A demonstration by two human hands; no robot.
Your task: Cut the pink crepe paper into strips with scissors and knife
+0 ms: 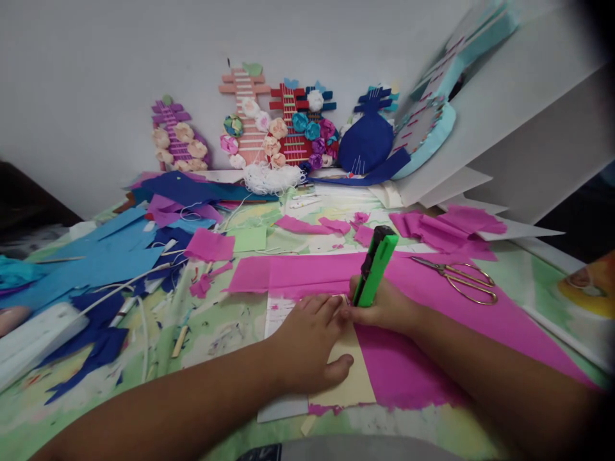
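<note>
My left hand [312,346] lies flat with its fingers spread, pressing on a cream paper piece [355,384] and the white sheet beneath. Close beside its fingertips, my right hand [382,307] is wrapped round a green and black cutter [377,266] that stands nearly upright; its lower tip is hidden by the fingers. A large pink paper [432,288] spreads under and around the cream piece, with a ragged lower edge. Gold-handled scissors [461,278] rest on the pink paper to the right of the cutter.
Blue paper [110,237] and a white power strip [45,333] with cables lie at the left. Decorated paper instruments [288,121] lean against the wall, with white string [273,178] before them. Pink scraps [446,227] lie at the back right, near leaning white boards [519,128].
</note>
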